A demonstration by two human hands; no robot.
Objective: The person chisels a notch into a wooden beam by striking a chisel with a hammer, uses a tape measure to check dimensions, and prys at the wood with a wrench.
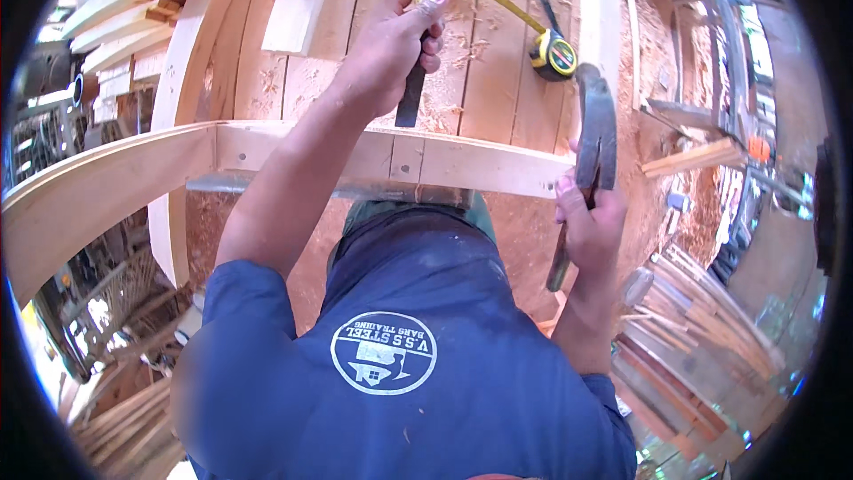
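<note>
My left hand (pixel 400 58) is closed around a chisel (pixel 410 100) with a black and yellow handle. The chisel's dark, flat blade points back toward me, its tip by the far edge of a pale wooden rail (pixel 489 166). Pencil-like lines and small dark holes mark that rail, which lies crosswise in front of my body. At the rail's right end, my right hand (pixel 591 222) grips a claw hammer (pixel 595 138) close below its head. The hammer's dark handle slants down past the palm. Whether the right fingers also touch the rail, I cannot tell.
A yellow and black tape measure (pixel 555 55) lies on shaving-strewn planks (pixel 498 89), its tape partly pulled out. A long beam (pixel 182 71) stands left of the planks. Stacked timber (pixel 129 13) is at far left, and loose wood strips (pixel 702 320) lie at lower right.
</note>
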